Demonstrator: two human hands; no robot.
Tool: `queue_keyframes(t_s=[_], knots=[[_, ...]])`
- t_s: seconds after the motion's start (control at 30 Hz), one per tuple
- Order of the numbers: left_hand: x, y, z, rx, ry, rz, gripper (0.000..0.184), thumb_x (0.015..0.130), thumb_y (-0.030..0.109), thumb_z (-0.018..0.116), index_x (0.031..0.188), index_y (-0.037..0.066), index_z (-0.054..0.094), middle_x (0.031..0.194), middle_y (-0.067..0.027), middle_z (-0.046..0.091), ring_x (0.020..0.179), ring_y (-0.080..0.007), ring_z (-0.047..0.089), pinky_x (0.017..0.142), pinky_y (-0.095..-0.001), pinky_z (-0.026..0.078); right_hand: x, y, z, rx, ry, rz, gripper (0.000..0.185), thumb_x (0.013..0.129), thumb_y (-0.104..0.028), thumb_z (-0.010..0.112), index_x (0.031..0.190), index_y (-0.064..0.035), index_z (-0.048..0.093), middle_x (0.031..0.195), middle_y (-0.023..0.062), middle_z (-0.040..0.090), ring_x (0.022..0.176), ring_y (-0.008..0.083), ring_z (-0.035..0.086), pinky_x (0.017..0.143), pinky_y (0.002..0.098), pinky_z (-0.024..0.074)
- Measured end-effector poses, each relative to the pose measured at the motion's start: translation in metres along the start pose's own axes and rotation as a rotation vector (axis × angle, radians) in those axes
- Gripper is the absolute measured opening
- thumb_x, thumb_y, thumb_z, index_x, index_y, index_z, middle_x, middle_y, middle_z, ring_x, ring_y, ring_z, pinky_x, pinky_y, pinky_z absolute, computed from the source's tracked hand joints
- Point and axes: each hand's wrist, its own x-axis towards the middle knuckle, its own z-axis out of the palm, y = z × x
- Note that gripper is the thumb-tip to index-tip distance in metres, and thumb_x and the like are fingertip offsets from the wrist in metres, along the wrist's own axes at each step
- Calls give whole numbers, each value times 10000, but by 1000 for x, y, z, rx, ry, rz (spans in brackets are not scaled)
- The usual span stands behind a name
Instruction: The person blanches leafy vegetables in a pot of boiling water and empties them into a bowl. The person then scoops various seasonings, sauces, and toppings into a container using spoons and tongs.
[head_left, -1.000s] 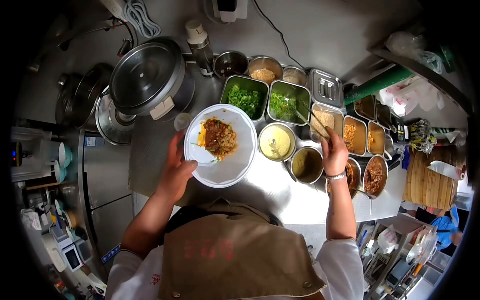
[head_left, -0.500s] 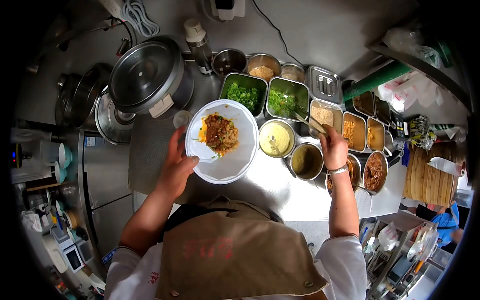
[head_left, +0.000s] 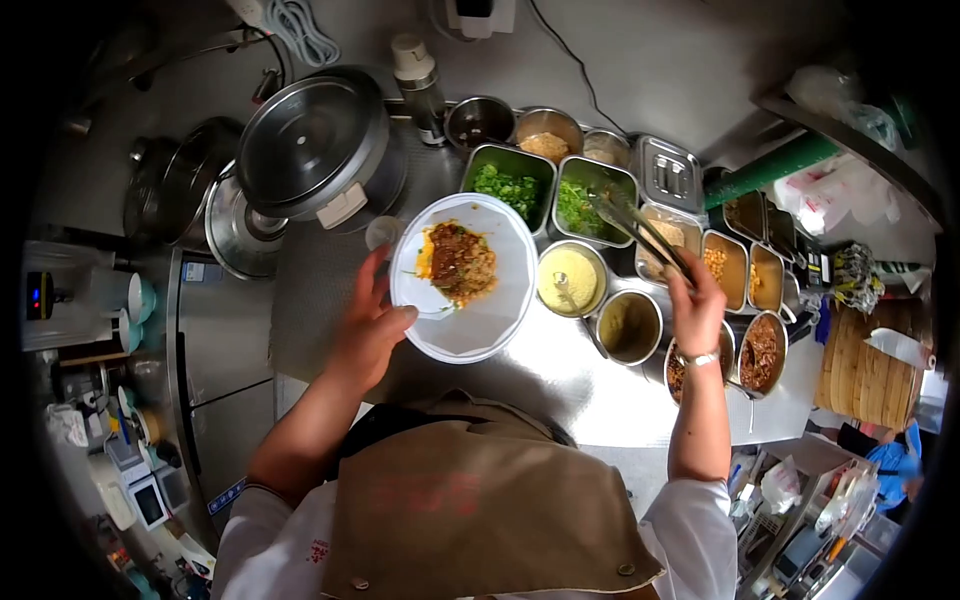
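My left hand (head_left: 372, 330) grips the left rim of a white bowl (head_left: 508, 318), thumb over the edge. Inside the bowl lies a mound of food (head_left: 455, 262) with dark brown sauce, tan bits and some green. In my right hand (head_left: 697, 312) is a pair of metal tongs (head_left: 640, 228), pointing up and left. Their tips are over the metal tray of chopped light-green herbs (head_left: 574, 208); I cannot tell whether they grip any. Beside it stands a tray of darker chopped greens (head_left: 507, 190). A pot of pale yellow paste or powder (head_left: 570, 277) is right of the bowl.
Several metal containers of toppings (head_left: 762, 352) crowd the counter's right side. A large lidded cooker (head_left: 318, 150), a thermos (head_left: 418, 90) and a small clear cup (head_left: 382, 233) stand at the left and back. A wooden board (head_left: 860, 360) is at far right.
The tongs have swung into fuller view, both arms now showing above the herb tray. My left hand still holds the bowl. The whole view has shifted slightly.
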Motion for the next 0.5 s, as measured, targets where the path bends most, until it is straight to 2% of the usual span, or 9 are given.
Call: queue_keyframes(t_s=[0.03, 0.07, 0.13, 0.2, 0.23, 0.27, 0.37, 0.5], knots=[[0, -1, -2, 11, -6, 14, 877, 730, 59, 612, 1457, 168, 133, 1344, -111, 357, 1182, -211, 424, 924, -360, 416, -5, -15, -8, 136, -37, 94, 348, 838, -120, 660, 1141, 32, 581, 942, 104, 663, 827, 127, 618, 676, 253, 495], [0, -2, -3, 23, -14, 25, 881, 729, 59, 615, 1457, 167, 132, 1344, -113, 351, 1193, -216, 417, 934, -368, 413, -11, -22, -10, 230, -18, 79, 354, 835, -141, 673, 1127, 40, 587, 882, 61, 649, 761, 92, 579, 646, 231, 471], [-1, 1, 1, 32, -21, 54, 909, 708, 71, 639, 1456, 148, 129, 1339, -121, 340, 1225, -238, 386, 972, -389, 384, -24, -40, -22, 160, -81, -33, 340, 820, -144, 683, 1108, 21, 606, 835, 66, 643, 701, 98, 564, 606, 235, 450], [-2, 1, 3, 58, -33, 88, 928, 693, 73, 650, 1456, 137, 125, 1338, -127, 337, 1233, -248, 377, 992, -396, 366, -34, -56, -27, 35, -171, -280, 314, 794, -147, 699, 1065, -4, 633, 767, 81, 618, 639, 133, 549, 577, 252, 430], [-2, 2, 6, 58, -32, 91, 933, 688, 71, 651, 1455, 133, 123, 1338, -128, 337, 1237, -252, 372, 996, -397, 361, -39, -73, -28, -51, -212, -303, 284, 768, -137, 707, 1025, -26, 652, 744, 95, 603, 632, 193, 559, 573, 282, 435], [-3, 4, 10, 57, -31, 95, 939, 682, 68, 652, 1455, 128, 122, 1338, -129, 337, 1240, -256, 367, 1000, -398, 356, -42, -76, -22, -90, -191, -443, 272, 748, -131, 718, 999, -45, 658, 698, 77, 578, 605, 217, 547, 558, 306, 436], [-5, 9, 17, 48, -44, 91, 944, 677, 58, 647, 1454, 122, 116, 1340, -136, 335, 1252, -264, 352, 1008, -400, 345, -52, -83, -10, -157, -279, -501, 252, 724, -104, 715, 970, -72, 666, 636, 66, 521, 576, 241, 531, 535, 338, 432], [-8, 7, 20, 30, -49, 106, 949, 672, 62, 646, 1452, 110, 108, 1367, -152, 312, 1267, -273, 328, 1026, -408, 318, -61, -93, 6, -136, -322, -564, 256, 723, -112, 713, 968, -56, 665, 638, 65, 530, 531, 236, 528, 526, 335, 438]])
